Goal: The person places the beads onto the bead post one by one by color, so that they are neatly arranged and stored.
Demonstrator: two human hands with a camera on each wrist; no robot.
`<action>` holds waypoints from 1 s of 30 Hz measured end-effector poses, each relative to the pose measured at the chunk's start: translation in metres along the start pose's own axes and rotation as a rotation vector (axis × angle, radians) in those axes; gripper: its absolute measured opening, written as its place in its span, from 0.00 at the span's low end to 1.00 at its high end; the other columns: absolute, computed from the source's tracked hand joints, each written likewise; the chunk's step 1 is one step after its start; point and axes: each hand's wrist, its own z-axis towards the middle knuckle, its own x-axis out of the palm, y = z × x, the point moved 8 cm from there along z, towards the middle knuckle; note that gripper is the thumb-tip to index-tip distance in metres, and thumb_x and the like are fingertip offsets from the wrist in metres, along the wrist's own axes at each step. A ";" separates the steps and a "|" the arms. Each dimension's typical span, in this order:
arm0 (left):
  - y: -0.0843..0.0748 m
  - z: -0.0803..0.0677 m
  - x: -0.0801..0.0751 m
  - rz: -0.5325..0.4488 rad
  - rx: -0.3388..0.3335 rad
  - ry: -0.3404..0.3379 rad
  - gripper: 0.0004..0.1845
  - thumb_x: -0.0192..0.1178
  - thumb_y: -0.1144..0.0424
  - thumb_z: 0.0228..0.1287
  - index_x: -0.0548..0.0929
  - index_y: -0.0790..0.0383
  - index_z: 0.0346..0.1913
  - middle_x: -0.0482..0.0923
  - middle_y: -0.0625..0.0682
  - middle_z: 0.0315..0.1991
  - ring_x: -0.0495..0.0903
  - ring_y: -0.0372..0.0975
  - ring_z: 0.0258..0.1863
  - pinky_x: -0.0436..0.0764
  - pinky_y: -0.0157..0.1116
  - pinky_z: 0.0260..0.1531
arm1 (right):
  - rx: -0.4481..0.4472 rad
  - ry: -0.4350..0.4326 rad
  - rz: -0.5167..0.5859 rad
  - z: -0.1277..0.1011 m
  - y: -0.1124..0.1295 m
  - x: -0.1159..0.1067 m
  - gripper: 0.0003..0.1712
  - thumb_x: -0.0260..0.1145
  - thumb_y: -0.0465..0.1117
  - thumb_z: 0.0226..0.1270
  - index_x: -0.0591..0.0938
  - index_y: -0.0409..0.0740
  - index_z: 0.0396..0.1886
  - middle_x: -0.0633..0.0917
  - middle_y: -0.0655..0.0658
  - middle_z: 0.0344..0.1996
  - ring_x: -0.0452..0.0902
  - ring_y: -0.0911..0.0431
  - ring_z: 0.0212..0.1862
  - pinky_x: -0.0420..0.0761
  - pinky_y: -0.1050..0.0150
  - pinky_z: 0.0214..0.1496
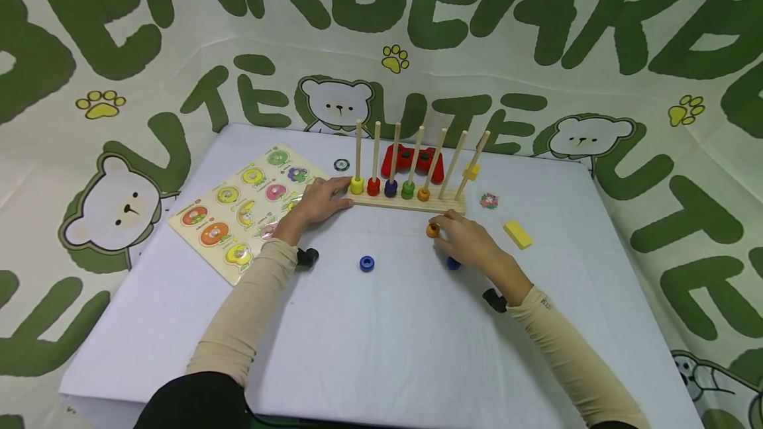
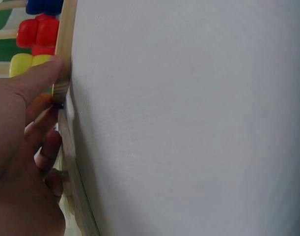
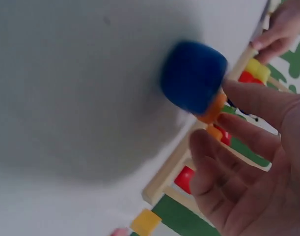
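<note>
The peg rack (image 1: 405,202) stands at the table's (image 1: 387,349) 12 o'clock, with five rings seated on its left pegs and the two right pegs bare. The rack's left end is braced by the left hand (image 1: 318,200); its thumb is pressed straight along the wooden base, and the other fingers are loosely bent beside it.

An orange ring (image 1: 432,230) is pinched at the fingertips of the right hand (image 1: 471,240), just in front of the rack at its 5 o'clock. A dark blue ring (image 1: 454,263) lies partly under that palm; a second blue ring (image 1: 366,263) lies apart at 9 o'clock.

Risks, as judged:
- The orange ring is held only at its edge and could be dropped if the pinch slackens.
- The bare pegs lean; a ring brought down off-axis could be caught on a tip.
- The ring under the palm could be knocked away by the wrist.
</note>
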 end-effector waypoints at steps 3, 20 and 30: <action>0.000 0.000 0.001 -0.007 0.007 0.000 0.37 0.61 0.49 0.79 0.64 0.56 0.84 0.63 0.56 0.83 0.67 0.55 0.68 0.63 0.54 0.69 | 0.001 -0.034 0.027 0.001 0.001 0.003 0.21 0.72 0.42 0.75 0.85 0.41 0.63 0.85 0.41 0.54 0.85 0.48 0.48 0.86 0.49 0.47; 0.002 0.001 0.001 -0.003 0.000 0.002 0.37 0.60 0.49 0.80 0.64 0.54 0.84 0.63 0.55 0.83 0.67 0.53 0.66 0.63 0.53 0.68 | -0.099 -0.445 0.126 -0.009 0.034 -0.096 0.15 0.78 0.38 0.69 0.87 0.40 0.53 0.86 0.41 0.45 0.78 0.51 0.33 0.74 0.59 0.30; 0.004 0.002 0.002 -0.003 -0.007 0.003 0.37 0.61 0.48 0.80 0.64 0.54 0.84 0.63 0.56 0.83 0.67 0.53 0.66 0.63 0.53 0.68 | -0.155 -0.770 0.121 0.010 0.044 -0.171 0.16 0.74 0.37 0.72 0.87 0.39 0.57 0.83 0.38 0.48 0.73 0.50 0.28 0.68 0.60 0.28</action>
